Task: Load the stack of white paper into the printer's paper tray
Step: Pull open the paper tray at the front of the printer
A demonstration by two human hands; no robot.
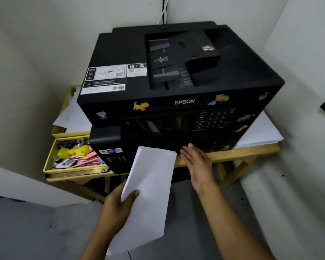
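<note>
White paper stack (148, 186) pinched in left hand (118, 205), right hand (197, 162) flat-open at printer (176, 91) front; loose grip w/ tray unopened could spill sheets.

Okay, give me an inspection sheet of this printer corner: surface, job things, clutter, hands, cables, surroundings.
Surface: wooden table carrying the black printer.
Job's things: white paper stack held in front of the printer; tray not seen open.
Clutter: yellow box of pens and toys; loose sheets beside the printer.
Hands: left hand grips the paper; right hand, fingers straight, touches the printer's lower front.
Cables: black and white cables up the wall.
Surroundings: pale walls, grey floor.
</note>
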